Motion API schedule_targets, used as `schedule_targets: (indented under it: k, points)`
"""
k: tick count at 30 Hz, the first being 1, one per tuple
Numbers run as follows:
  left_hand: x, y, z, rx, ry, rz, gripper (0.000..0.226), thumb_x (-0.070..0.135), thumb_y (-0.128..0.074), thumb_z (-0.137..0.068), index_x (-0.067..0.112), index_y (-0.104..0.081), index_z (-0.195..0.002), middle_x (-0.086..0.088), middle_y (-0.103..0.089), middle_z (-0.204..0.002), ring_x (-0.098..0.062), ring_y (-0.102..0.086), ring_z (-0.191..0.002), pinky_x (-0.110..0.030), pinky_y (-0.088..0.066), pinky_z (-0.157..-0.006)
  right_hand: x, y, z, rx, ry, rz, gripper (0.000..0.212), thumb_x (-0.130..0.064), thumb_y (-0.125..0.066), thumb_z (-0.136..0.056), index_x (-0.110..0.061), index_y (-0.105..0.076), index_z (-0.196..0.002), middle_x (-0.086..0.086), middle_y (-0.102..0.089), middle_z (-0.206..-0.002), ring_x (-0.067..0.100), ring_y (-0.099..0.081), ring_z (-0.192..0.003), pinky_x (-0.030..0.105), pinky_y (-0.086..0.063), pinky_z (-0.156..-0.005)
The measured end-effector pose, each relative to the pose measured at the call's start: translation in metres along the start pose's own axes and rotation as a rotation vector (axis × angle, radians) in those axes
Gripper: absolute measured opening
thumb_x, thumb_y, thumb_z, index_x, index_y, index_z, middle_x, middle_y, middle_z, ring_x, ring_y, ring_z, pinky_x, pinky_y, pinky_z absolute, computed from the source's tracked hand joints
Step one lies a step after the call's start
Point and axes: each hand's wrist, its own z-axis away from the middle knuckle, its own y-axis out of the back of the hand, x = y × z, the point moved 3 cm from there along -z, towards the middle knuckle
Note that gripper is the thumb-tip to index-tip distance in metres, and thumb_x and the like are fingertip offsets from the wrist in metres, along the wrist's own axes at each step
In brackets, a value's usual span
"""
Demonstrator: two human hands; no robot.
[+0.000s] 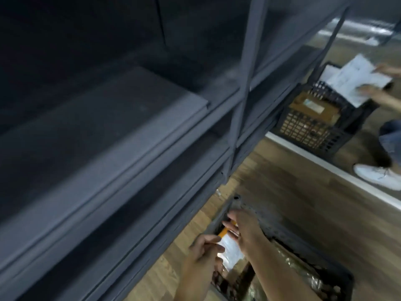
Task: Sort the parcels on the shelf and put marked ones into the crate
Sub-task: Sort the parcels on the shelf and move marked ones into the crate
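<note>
With left hand (202,252), fingers curled, pinches white parcel's (231,250) near edge; lays right hand's (244,232) straight fingers across its top, thumb unseen, grip unclear. Holds it at mouth of black crate (282,232), beside dark shelf (130,135). Best lowered flat, released low.

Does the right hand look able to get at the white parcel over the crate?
Probably yes. The right hand lies straight over the white parcel, which the left hand pinches above the open crate, and nothing stands between them.

Crate (280,232) corner beyond bottom edge
</note>
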Motion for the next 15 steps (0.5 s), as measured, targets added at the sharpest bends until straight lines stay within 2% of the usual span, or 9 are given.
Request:
schedule_targets:
  k: [2,5,7,10,12,15]
  points:
    - [0.045,0.015,0.032,0.038,-0.090,-0.020,0.031,-0.006,-0.043,-0.093,0.014,-0.061,-0.078,0.001,-0.064,-0.063,-0.005,-0.055,-0.047,-0.011,-0.042,-0.046,-0.030,-0.025,0.046,-0.069,0.036,-0.018,0.014,-0.009,-0.046,-0.096,-0.017,-0.052,-0.086,0.002,-0.059,-0.089,0.018,-0.060,-0.081,0.031,-0.044,-0.070]
    - [0.113,0.042,0.075,0.086,-0.222,-0.031,0.034,-0.007,-0.043,-0.092,0.017,-0.061,-0.075,0.006,-0.064,-0.050,0.001,-0.055,-0.044,-0.010,-0.042,-0.048,-0.075,-0.055,0.115,-0.182,0.073,-0.045,0.012,-0.009,-0.048,-0.095,-0.017,-0.055,-0.091,0.005,-0.062,-0.094,0.020,-0.060,-0.079,0.036,-0.041,-0.085]
    - [0.156,0.064,0.104,0.141,-0.262,-0.003,0.034,-0.007,-0.043,-0.092,0.017,-0.059,-0.075,0.008,-0.063,-0.047,0.000,-0.053,-0.042,-0.009,-0.041,-0.045,-0.108,-0.072,0.156,-0.210,0.109,-0.026,0.010,-0.011,-0.047,-0.096,-0.014,-0.055,-0.101,0.009,-0.059,-0.106,0.025,-0.061,-0.088,0.037,-0.037,-0.089]
    - [0.211,0.095,0.157,0.187,-0.367,-0.002,0.031,-0.006,-0.042,-0.092,0.017,-0.058,-0.078,0.004,-0.064,-0.063,-0.003,-0.053,-0.048,-0.010,-0.039,-0.045,-0.156,-0.099,0.225,-0.268,0.202,0.018,0.017,-0.013,-0.044,-0.098,-0.008,-0.051,-0.112,0.009,-0.055,-0.115,0.031,-0.055,-0.110,0.040,-0.037,-0.098]
    - [0.238,0.113,0.197,0.203,-0.431,0.006,0.027,-0.005,-0.040,-0.093,0.013,-0.057,-0.083,0.001,-0.062,-0.071,0.000,-0.054,-0.050,-0.010,-0.043,-0.050,-0.178,-0.117,0.266,-0.322,0.283,0.062,0.014,-0.013,-0.044,-0.098,-0.008,-0.053,-0.108,0.009,-0.055,-0.116,0.030,-0.056,-0.106,0.040,-0.038,-0.099]
    - [0.263,0.137,0.248,0.254,-0.513,-0.005,0.023,-0.002,-0.042,-0.092,0.013,-0.059,-0.089,0.000,-0.064,-0.078,-0.006,-0.054,-0.060,-0.011,-0.043,-0.055,-0.199,-0.142,0.323,-0.402,0.415,0.141,0.010,-0.011,-0.046,-0.098,-0.013,-0.055,-0.103,0.009,-0.058,-0.117,0.026,-0.059,-0.098,0.038,-0.042,-0.092]
